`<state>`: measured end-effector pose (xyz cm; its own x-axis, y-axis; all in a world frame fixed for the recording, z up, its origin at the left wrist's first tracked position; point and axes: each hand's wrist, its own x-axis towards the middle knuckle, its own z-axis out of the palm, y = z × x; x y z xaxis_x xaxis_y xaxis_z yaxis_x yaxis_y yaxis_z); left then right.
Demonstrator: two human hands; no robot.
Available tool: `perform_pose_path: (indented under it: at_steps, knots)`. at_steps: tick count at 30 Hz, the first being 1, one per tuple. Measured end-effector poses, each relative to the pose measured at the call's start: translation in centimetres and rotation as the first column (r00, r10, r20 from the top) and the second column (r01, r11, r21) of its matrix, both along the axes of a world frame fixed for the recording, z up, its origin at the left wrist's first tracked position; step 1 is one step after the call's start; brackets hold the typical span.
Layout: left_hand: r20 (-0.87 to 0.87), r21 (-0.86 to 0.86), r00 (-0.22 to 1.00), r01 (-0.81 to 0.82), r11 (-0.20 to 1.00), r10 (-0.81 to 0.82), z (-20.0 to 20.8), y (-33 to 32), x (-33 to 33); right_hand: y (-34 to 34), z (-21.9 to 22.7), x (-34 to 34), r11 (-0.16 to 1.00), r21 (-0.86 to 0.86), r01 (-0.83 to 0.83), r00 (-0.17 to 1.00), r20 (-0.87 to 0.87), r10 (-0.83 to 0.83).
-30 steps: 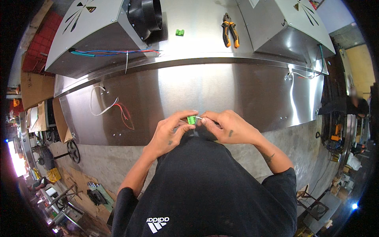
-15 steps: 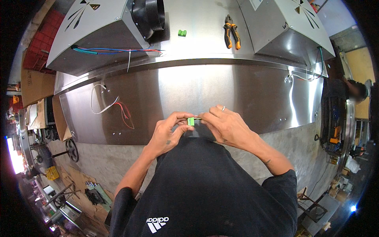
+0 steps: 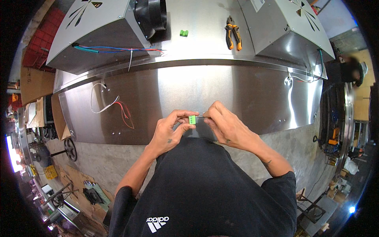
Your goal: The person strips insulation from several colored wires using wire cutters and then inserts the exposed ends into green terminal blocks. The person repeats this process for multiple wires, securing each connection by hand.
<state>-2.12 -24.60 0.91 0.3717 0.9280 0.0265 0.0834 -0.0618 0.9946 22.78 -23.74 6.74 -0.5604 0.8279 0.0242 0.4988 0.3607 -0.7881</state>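
Between thumb and fingers, my left hand (image 3: 167,129) pinches a small green terminal block (image 3: 192,120), its row of openings facing left. My right hand (image 3: 229,125) is closed on a thin dark shaft, which looks like a small screwdriver (image 3: 200,117); its handle is hidden in the fingers. The shaft's tip meets the right side of the terminal block. Both hands are above the near edge of a stainless steel panel (image 3: 193,87). A second green terminal block (image 3: 184,33) lies farther off on the metal surface.
Orange-and-black pliers (image 3: 233,33) lie at the back. A grey metal box with a black round duct (image 3: 156,15) stands at left, another grey box (image 3: 290,35) at right. Loose red wires (image 3: 125,114) and white cables rest on the panel. A person (image 3: 350,71) is at far right.
My right hand has turned slightly, its fingers now more bent around the shaft. The terminal block has shifted and tilted a little. The person at far right has moved.
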Motion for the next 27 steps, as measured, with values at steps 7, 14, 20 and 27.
perform_pose_path:
  at_steps: [7,14,20,27]
  knots:
    - [-0.028,-0.018,0.999,0.017,1.0,-0.018,0.2,0.1,0.1,0.0,-1.1,0.5,0.998,0.049,-0.025,0.998,0.065,0.022]
    - [-0.024,0.012,1.0,-0.005,1.0,0.005,0.1,-0.1,0.3,0.0,0.1,0.1,0.999,-0.039,0.034,0.999,0.042,-0.032]
    - [-0.037,0.035,0.999,0.002,0.999,-0.001,0.1,0.1,0.1,0.3,-1.0,0.2,0.986,0.165,-0.005,0.999,0.032,0.0]
    - [-0.031,0.041,0.999,-0.011,0.999,0.012,0.2,-0.1,0.3,0.4,-0.3,0.3,0.998,0.055,-0.008,1.0,-0.009,0.008]
